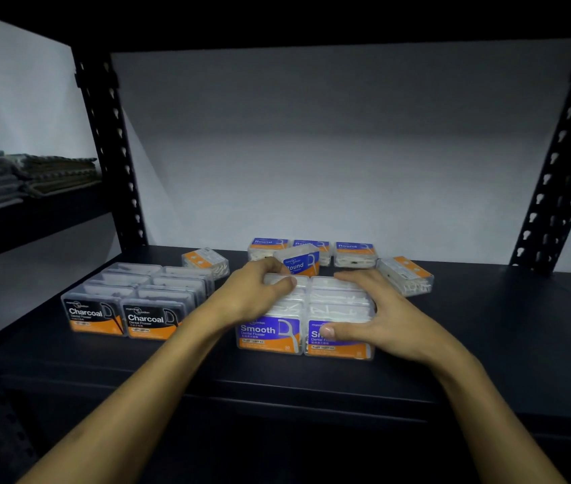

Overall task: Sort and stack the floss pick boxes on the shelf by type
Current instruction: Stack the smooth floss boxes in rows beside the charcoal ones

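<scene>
Dark shelf (469,330) holds floss boxes sorted by type: Charcoal boxes (126,305) at left, Smooth boxes (305,316) in the middle, Round boxes (312,251) behind. Left hand (256,291) and right hand (381,312) clasp the Smooth boxes from both sides, fingers curled over them.

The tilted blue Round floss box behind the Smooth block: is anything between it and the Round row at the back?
Nothing visible blocks it. The tilted blue-labelled Round box sits just in front of the back row of Round boxes, beside the left hand; no other box shows between them.
</scene>
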### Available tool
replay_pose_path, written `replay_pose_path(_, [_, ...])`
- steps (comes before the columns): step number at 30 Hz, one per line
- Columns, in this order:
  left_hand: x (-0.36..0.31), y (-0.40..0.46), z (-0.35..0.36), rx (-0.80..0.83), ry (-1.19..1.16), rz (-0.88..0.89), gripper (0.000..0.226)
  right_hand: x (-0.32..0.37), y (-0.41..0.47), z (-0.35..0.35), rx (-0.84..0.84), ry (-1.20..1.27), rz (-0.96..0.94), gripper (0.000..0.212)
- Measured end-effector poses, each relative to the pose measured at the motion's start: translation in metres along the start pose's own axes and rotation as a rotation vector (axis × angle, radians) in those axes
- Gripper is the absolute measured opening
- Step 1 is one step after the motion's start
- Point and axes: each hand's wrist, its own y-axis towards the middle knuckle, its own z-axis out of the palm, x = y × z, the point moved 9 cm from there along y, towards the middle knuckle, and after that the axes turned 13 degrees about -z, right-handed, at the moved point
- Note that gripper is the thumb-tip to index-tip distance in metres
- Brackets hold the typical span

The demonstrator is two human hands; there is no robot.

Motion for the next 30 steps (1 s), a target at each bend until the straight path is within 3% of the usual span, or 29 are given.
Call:
replay_pose_path(5, [-0.002,-0.002,0.001,0.047,0.038,-0.003,0.031,-0.001,-0.002,-0.001,-0.011,0.004,0.013,0.092])
replay_pose_path(15, [-0.024,-0.013,-0.011,-0.185,0.363,0.149,0.038,0.005,-0.004,0.0,-0.016,-0.046,0.016,0.101])
replay_pose_path(21, [-0.026,-0.013,-0.009,-0.15,0.36,0.156,0.039,0.005,-0.006,0.001,-0.01,-0.048,-0.001,0.109])
replay_pose_path(24, [-0.024,-0.009,-0.011,-0.077,0.285,0.127,0.035,0.008,-0.008,-0.003,-0.021,0.072,-0.009,0.113])
replay_pose_path(27, [-0.028,-0.002,-0.02,0.0,0.005,0.06,0.032,0.016,-0.01,-0.021,-0.17,0.289,0.015,0.088])
replay_pose_path(30, [-0.033,0.009,-0.036,-0.008,-0.048,0.038,0.029,0.018,-0.007,-0.038,-0.286,0.319,0.014,0.067])
